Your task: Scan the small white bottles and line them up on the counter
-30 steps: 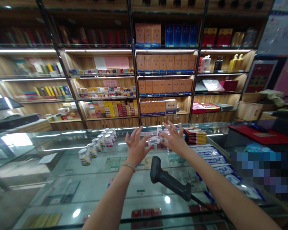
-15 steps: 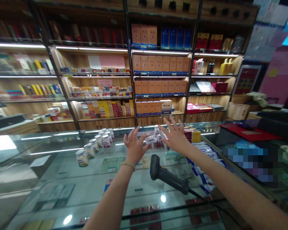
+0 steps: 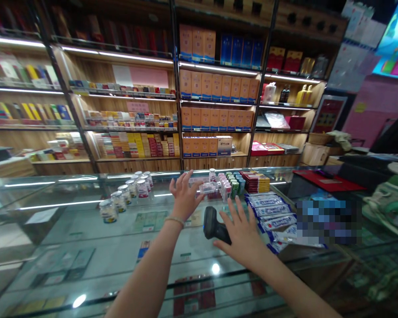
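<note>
My left hand [image 3: 185, 196] is over the glass counter [image 3: 119, 247], open, fingers raised and apart. Beside its thumb lies a small clear container [image 3: 208, 188] on its side; whether they touch I cannot tell. My right hand [image 3: 243, 225] is open too, fingers spread, above the handle of a black barcode scanner [image 3: 212, 222] and hiding part of it. Left of my left hand stand rows of small lidded jars [image 3: 118, 201]. Beyond my right hand are short rows of pink, green and blue small tubs [image 3: 234, 183]. Blue-and-white long packets [image 3: 272, 212] lie to its right.
A stack of red and yellow packs [image 3: 257, 181] is at the counter's far side. Past the counter rise wooden shelves with orange boxes [image 3: 215, 119]. A red mat [image 3: 328, 181] and a pale green bag [image 3: 388, 201] are at the right.
My right hand has moved back toward me, from the small tubs to above the scanner. My left hand stays in nearly the same place. The view has shifted slightly.
</note>
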Action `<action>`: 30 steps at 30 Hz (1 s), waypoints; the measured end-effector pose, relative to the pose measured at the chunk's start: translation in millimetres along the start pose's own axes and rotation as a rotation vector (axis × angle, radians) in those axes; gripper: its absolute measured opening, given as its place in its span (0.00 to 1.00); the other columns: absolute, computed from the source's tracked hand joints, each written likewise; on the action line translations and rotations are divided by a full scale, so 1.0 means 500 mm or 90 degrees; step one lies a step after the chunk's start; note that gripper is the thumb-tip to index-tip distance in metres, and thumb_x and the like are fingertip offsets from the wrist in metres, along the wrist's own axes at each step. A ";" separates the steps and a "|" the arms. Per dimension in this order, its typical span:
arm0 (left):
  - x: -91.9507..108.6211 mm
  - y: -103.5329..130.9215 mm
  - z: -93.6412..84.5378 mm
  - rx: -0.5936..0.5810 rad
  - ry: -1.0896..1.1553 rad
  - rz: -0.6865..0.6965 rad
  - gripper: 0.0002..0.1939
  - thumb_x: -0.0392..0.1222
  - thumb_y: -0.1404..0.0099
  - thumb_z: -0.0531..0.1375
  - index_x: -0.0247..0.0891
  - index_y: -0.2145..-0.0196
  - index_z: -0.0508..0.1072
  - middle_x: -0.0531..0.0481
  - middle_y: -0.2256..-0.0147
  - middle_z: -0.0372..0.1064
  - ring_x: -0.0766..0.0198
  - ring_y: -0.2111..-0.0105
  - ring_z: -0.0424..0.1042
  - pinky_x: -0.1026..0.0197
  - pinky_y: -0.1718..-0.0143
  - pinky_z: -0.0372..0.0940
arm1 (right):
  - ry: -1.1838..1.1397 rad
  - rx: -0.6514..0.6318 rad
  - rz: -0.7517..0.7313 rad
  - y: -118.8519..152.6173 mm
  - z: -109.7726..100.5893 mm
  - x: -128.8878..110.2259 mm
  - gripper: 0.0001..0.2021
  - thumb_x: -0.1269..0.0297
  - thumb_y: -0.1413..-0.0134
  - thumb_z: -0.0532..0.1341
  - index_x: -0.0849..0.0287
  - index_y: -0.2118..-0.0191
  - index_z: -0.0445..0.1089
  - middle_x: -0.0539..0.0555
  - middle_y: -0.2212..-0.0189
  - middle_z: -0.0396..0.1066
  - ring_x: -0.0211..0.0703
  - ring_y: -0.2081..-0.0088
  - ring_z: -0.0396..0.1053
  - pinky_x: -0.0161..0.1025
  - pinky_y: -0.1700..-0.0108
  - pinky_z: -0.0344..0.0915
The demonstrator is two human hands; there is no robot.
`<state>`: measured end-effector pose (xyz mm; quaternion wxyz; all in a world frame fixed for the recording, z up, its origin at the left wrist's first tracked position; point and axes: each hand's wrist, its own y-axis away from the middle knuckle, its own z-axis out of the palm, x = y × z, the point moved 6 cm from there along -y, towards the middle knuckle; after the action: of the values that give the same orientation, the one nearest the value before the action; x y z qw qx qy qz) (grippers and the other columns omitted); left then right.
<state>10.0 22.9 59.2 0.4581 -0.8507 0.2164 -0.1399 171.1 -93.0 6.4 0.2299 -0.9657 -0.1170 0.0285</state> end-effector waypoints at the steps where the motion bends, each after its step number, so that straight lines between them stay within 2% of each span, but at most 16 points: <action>1: 0.000 0.000 0.000 0.000 0.002 0.000 0.20 0.46 0.45 0.71 0.51 0.54 0.77 0.42 0.35 0.58 0.44 0.35 0.55 0.36 0.34 0.37 | 0.000 0.005 0.004 0.000 0.001 -0.006 0.37 0.37 0.45 0.61 0.55 0.37 0.65 0.66 0.27 0.41 0.69 0.27 0.33 0.73 0.34 0.37; 5: -0.003 0.000 0.000 -0.002 0.002 0.002 0.19 0.45 0.44 0.70 0.52 0.53 0.77 0.43 0.35 0.59 0.45 0.35 0.56 0.36 0.34 0.37 | 0.002 0.025 0.021 -0.003 0.004 -0.029 0.26 0.49 0.45 0.65 0.58 0.45 0.71 0.67 0.30 0.49 0.70 0.29 0.43 0.75 0.37 0.46; 8: -0.007 0.001 0.002 -0.004 0.002 -0.009 0.19 0.45 0.44 0.70 0.52 0.54 0.77 0.43 0.34 0.58 0.44 0.35 0.56 0.36 0.34 0.37 | -0.003 0.029 0.035 -0.005 0.007 -0.037 0.20 0.56 0.47 0.66 0.59 0.51 0.72 0.68 0.31 0.52 0.70 0.30 0.46 0.73 0.38 0.53; 14: -0.007 0.001 -0.001 -0.014 0.000 -0.020 0.19 0.46 0.44 0.70 0.52 0.53 0.77 0.43 0.34 0.58 0.43 0.35 0.55 0.35 0.34 0.38 | -0.005 0.083 0.051 -0.004 0.006 -0.044 0.14 0.60 0.50 0.66 0.59 0.58 0.72 0.68 0.33 0.57 0.70 0.31 0.51 0.69 0.39 0.57; 17: -0.009 0.000 -0.002 -0.017 -0.002 -0.027 0.20 0.46 0.45 0.71 0.52 0.53 0.77 0.44 0.34 0.57 0.42 0.35 0.55 0.34 0.34 0.39 | -0.026 0.124 0.045 0.002 0.001 -0.044 0.14 0.63 0.50 0.64 0.59 0.56 0.72 0.65 0.33 0.58 0.66 0.32 0.54 0.63 0.38 0.60; 20: -0.012 0.001 -0.004 -0.010 -0.001 -0.033 0.21 0.45 0.46 0.72 0.52 0.53 0.77 0.44 0.34 0.57 0.42 0.35 0.55 0.33 0.35 0.39 | -0.079 0.234 0.034 0.020 -0.028 -0.041 0.18 0.66 0.49 0.60 0.60 0.51 0.71 0.64 0.33 0.58 0.60 0.34 0.59 0.54 0.39 0.65; 22: -0.013 0.002 -0.004 -0.003 -0.003 -0.039 0.21 0.45 0.46 0.72 0.52 0.53 0.77 0.43 0.34 0.58 0.42 0.35 0.54 0.33 0.35 0.40 | -0.128 0.311 0.020 0.036 -0.055 -0.039 0.21 0.66 0.49 0.59 0.61 0.48 0.69 0.65 0.33 0.59 0.58 0.37 0.63 0.49 0.43 0.68; 24: -0.013 0.002 -0.006 0.005 -0.006 -0.047 0.22 0.46 0.46 0.72 0.52 0.53 0.77 0.43 0.34 0.58 0.42 0.35 0.54 0.33 0.35 0.40 | -0.176 0.341 0.012 0.047 -0.073 -0.036 0.23 0.66 0.50 0.58 0.60 0.46 0.67 0.66 0.34 0.60 0.56 0.43 0.71 0.45 0.51 0.73; 26: -0.013 0.002 -0.009 0.011 -0.012 -0.053 0.22 0.46 0.46 0.72 0.52 0.53 0.77 0.43 0.35 0.58 0.42 0.35 0.54 0.34 0.35 0.39 | -0.220 0.322 0.021 0.050 -0.077 -0.030 0.25 0.66 0.53 0.57 0.59 0.45 0.67 0.65 0.39 0.67 0.54 0.51 0.76 0.42 0.59 0.74; 28: -0.012 0.002 -0.012 0.020 -0.017 -0.058 0.21 0.46 0.45 0.71 0.53 0.53 0.77 0.43 0.35 0.58 0.42 0.35 0.55 0.34 0.35 0.39 | -0.251 0.281 0.033 0.047 -0.071 -0.023 0.26 0.66 0.54 0.57 0.58 0.46 0.67 0.61 0.48 0.75 0.52 0.58 0.79 0.40 0.64 0.73; 30: -0.012 0.001 -0.015 0.030 -0.018 -0.063 0.20 0.46 0.44 0.71 0.53 0.53 0.77 0.43 0.35 0.59 0.42 0.35 0.55 0.34 0.35 0.39 | -0.273 0.243 0.046 0.040 -0.060 -0.016 0.25 0.67 0.54 0.58 0.57 0.47 0.68 0.56 0.59 0.79 0.51 0.64 0.79 0.39 0.66 0.72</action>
<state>1.2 20.3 62.4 0.4739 -0.8511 0.1641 -0.1551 170.7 -125.3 24.4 0.3762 -0.8806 -0.1207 0.2618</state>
